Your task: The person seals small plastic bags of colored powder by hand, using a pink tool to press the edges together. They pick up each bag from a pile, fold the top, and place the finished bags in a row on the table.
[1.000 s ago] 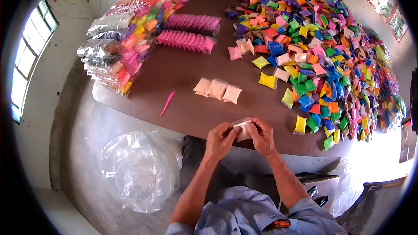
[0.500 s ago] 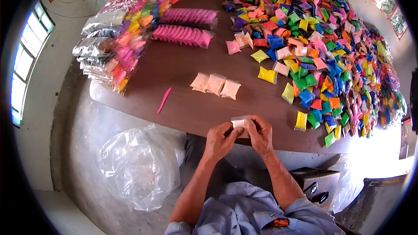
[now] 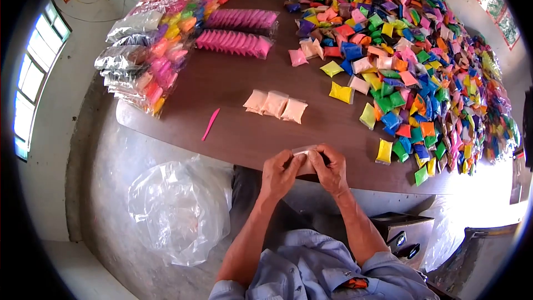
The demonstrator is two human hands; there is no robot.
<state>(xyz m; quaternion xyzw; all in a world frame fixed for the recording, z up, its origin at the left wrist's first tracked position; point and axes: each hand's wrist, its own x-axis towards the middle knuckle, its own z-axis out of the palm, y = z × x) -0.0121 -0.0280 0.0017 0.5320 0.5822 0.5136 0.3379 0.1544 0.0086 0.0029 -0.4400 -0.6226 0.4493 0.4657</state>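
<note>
- Fingers of left hand [image 3: 280, 173] and right hand [image 3: 331, 169] pinch one small pale packet [image 3: 305, 158] between them, held over the table's [image 3: 233, 144] near edge.
- Three peach packets [image 3: 276, 104] lie side by side, touching, just beyond the hands.
- Pink stick [image 3: 211, 124] lies to their left, apart.
- Heap of coloured packets [image 3: 411, 50] covers the table's right side.
- Clear plastic bag [image 3: 177, 211] sits on the floor, left of the person's arms.
</note>
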